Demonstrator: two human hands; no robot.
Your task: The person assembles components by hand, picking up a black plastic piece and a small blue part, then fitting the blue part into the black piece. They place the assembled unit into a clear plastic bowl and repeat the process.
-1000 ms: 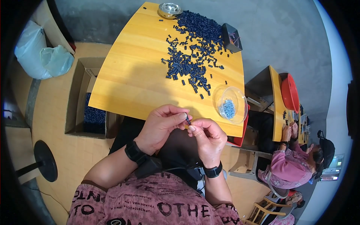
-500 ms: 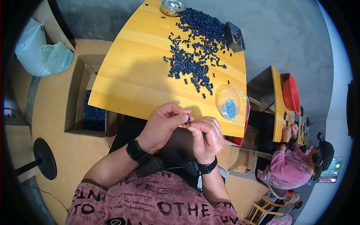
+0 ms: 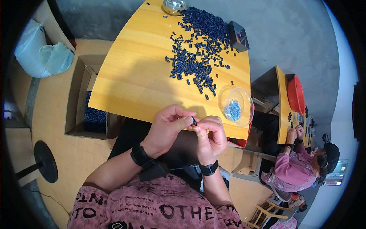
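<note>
My left hand (image 3: 167, 128) pinches a small dark cylindrical piece (image 3: 194, 121) between thumb and forefinger, just off the near edge of the yellow table. Thumb and fingers of my right hand (image 3: 211, 138) close on the lower end of the same piece; anything smaller between those fingertips is hidden. Many like pieces (image 3: 190, 65) lie scattered over the tabletop beyond my hands, with a dense heap (image 3: 206, 22) at the far end. Right of my right hand stands a clear round bowl (image 3: 244, 100) holding tiny light-blue parts (image 3: 233, 110).
The yellow table (image 3: 129, 72) carries a metal bowl (image 3: 174, 6) and a black box (image 3: 238, 36) at its far end. On the floor at left, an open carton (image 3: 76, 95) holds more dark pieces. A person in pink (image 3: 291, 170) works at another table, right, near a red basin (image 3: 296, 95).
My fingertips have shifted slightly on the small dark piece, which is now turned at a different angle. My right hand has moved a little up and to the left.
</note>
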